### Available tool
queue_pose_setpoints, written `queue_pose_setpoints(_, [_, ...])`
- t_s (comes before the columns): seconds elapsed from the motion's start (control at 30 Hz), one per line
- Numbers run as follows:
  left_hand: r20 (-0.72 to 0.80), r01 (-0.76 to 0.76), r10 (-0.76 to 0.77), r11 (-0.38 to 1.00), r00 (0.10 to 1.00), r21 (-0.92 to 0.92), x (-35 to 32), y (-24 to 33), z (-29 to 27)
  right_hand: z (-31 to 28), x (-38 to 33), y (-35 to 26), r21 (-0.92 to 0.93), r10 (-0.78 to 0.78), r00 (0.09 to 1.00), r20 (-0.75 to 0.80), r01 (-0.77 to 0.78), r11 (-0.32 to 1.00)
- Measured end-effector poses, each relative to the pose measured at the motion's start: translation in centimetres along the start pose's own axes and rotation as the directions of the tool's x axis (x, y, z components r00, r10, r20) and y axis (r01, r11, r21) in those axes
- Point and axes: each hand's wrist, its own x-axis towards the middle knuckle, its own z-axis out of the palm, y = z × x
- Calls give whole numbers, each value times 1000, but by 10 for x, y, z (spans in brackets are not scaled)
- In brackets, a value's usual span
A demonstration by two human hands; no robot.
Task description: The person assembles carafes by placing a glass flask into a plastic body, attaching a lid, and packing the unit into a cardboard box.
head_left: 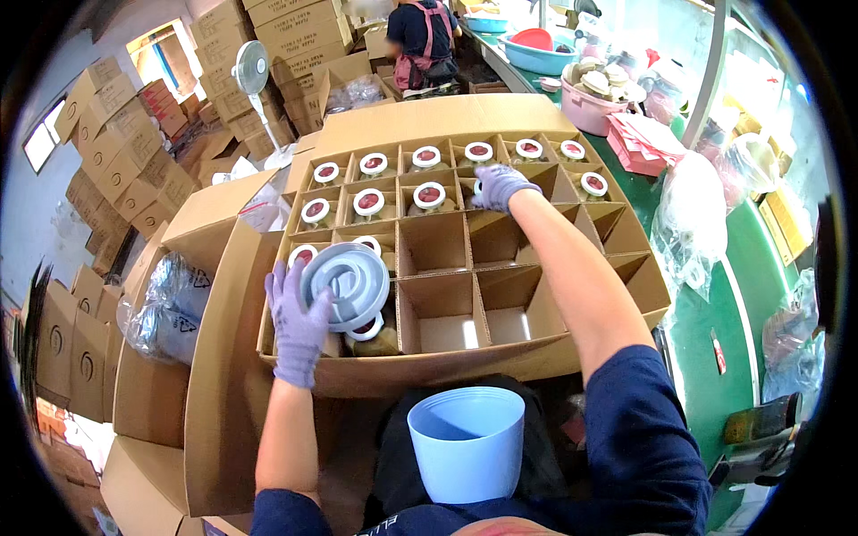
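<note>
My left hand [299, 317], in a lavender glove, grips a grey-blue round plastic piece with raised rings [347, 284], like a lid or saucer. It is held over the near left cells of a divided cardboard box [429, 359]. Farther back, my gloved right hand [505, 186] reaches down into a cell with its fingers closed around the white rim of a jar [477, 188]; most of that jar is hidden. Jars with white-rimmed, dark red tops [429, 196] fill the back and left cells. A light blue plastic pot [465, 447] stands upright at my lap.
An opened carton [206, 357] stands against the box's left side, with a plastic-wrapped bundle [170, 304] in it. Along the right runs a green table [715, 348] with pink sheets [639, 143] and plastic bags. Behind are stacked cartons [299, 45], a fan [251, 68] and another person [424, 45].
</note>
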Motion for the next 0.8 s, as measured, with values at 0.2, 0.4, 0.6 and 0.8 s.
queue_pose_setpoints(0.2, [-14, -329, 335, 918, 942, -221, -27, 53, -34, -58, -12, 1, -126, -174, 955, -240, 147, 981])
queue_pose_setpoints(0.4, [-275, -552, 486, 787, 830, -276, 14, 152, -30, -161, -237, -101, -261, -604, 533, -593, 582, 770])
queue_pose_setpoints(0.6, [-11, -60, 139, 357, 990, -932, -31, 174, -26, -104, -304, -49, 191, -232, 460, -857, 701, 687])
queue_pose_setpoints(0.8, [308, 315, 70, -128, 949, -940, -86, 232, -35, 13, -378, -62, 823, 153, 863, -482, 505, -260])
